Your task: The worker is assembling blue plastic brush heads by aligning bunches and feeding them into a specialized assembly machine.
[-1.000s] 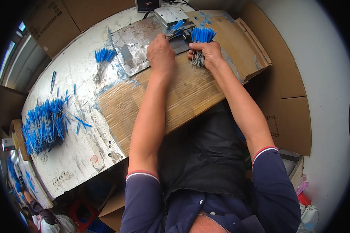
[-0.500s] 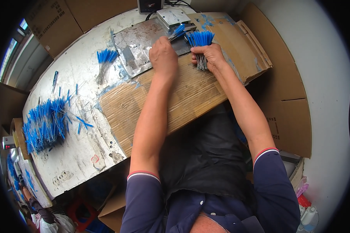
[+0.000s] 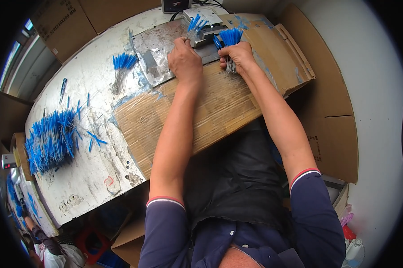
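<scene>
Blue-tipped wires are being handled in bunches at the far edge of the surface (image 3: pixel 90 187). A small bunch (image 3: pixel 196 24) is held in the left hand (image 3: pixel 185 58), blue ends up; fingers are closed narrow on the wire stems, over the metal plate (image 3: pixel 161 38). A thick bunch (image 3: pixel 231 36) is held in the right hand (image 3: pixel 239 56), fingers wrapped round the wire part, thumb across; blue ends are fairly level. The two bunches are kept apart, near the metal bar (image 3: pixel 212 32) at the plate's right end.

Progress, as judged: partway. The right-hand bunch looks gathered; the left-hand one is looser, its tips fanned and uneven. Another bunch (image 3: pixel 123 62) is laid on the surface just off the plate's left edge, touched by neither hand. A big pile (image 3: pixel 52 140) is left at the surface's left edge, with stray wires (image 3: pixel 94 138) scattered beside it, so most of the stock seems not yet picked up. No exact count can be made. Cardboard (image 3: pixel 152 125) is laid along the near edge, under the forearms; a pen (image 3: pixel 63 89) is placed beyond the pile.
</scene>
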A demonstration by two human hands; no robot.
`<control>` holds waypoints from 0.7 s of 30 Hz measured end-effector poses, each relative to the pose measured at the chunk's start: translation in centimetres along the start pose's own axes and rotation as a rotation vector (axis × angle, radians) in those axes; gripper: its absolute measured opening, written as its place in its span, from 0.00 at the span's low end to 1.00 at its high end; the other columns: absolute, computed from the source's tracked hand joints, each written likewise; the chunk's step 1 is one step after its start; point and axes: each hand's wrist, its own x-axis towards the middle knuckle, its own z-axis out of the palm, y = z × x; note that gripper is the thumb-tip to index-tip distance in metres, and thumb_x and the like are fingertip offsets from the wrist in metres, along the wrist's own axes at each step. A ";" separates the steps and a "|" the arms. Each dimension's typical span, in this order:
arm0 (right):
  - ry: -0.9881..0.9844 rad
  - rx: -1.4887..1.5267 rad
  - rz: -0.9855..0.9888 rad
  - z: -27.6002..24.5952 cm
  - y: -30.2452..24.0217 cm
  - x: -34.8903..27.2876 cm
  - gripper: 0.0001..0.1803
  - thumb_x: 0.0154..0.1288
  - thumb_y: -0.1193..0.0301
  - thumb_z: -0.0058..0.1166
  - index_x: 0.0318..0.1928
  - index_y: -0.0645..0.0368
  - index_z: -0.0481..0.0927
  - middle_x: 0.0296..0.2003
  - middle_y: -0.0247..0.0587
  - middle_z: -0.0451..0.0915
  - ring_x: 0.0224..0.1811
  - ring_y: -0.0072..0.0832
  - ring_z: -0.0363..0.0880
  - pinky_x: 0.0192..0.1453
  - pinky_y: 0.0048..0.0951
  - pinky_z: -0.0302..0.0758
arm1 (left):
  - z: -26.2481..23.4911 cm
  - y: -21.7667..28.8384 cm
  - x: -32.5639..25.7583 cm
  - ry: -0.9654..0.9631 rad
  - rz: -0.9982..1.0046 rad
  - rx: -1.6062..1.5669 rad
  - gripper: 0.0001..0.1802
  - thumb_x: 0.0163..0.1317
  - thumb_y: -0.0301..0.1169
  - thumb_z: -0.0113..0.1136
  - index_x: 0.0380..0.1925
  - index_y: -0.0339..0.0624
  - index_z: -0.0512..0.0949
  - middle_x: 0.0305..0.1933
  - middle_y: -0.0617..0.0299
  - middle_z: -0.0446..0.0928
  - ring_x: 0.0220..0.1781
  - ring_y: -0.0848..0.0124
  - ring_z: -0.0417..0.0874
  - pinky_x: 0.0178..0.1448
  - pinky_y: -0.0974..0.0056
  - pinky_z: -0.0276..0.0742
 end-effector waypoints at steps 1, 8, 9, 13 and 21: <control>0.008 0.003 0.002 0.0 0.0 0.0 0.07 0.54 0.86 0.65 0.29 0.73 0.78 0.23 0.52 0.81 0.20 0.36 0.83 0.19 0.37 0.83 | 0.0 0.0 0.1 0.006 0.011 0.000 0.08 0.75 0.35 0.52 0.42 0.43 0.78 0.32 0.49 0.85 0.36 0.47 0.85 0.44 0.45 0.75; -0.025 0.137 0.003 -0.2 0.3 -0.6 0.07 0.56 0.84 0.65 0.30 0.74 0.79 0.25 0.52 0.82 0.22 0.36 0.84 0.21 0.36 0.85 | 0.1 -0.1 0.1 -0.026 0.059 -0.004 0.06 0.73 0.33 0.56 0.41 0.43 0.78 0.34 0.49 0.84 0.39 0.48 0.84 0.47 0.47 0.73; -0.025 0.138 0.001 -0.4 0.3 -0.7 0.07 0.56 0.84 0.65 0.30 0.74 0.79 0.25 0.52 0.82 0.22 0.36 0.84 0.21 0.36 0.85 | 0.1 -0.1 0.1 -0.025 0.060 -0.005 0.06 0.73 0.33 0.56 0.41 0.43 0.78 0.34 0.49 0.84 0.39 0.48 0.84 0.47 0.47 0.73; -0.059 0.208 0.016 -0.8 0.4 -1.4 0.06 0.57 0.83 0.65 0.30 0.73 0.79 0.26 0.52 0.82 0.22 0.36 0.84 0.23 0.36 0.86 | 0.2 -0.3 -0.1 -0.099 0.115 0.042 0.06 0.72 0.33 0.57 0.40 0.43 0.78 0.35 0.52 0.84 0.41 0.51 0.84 0.49 0.48 0.71; -0.078 0.161 0.013 -1.4 0.7 -1.8 0.05 0.56 0.85 0.63 0.28 0.73 0.79 0.25 0.52 0.81 0.21 0.35 0.83 0.22 0.36 0.86 | 0.1 -0.1 -0.1 -0.163 0.120 0.066 0.06 0.71 0.33 0.58 0.40 0.44 0.79 0.35 0.53 0.84 0.41 0.52 0.84 0.49 0.48 0.71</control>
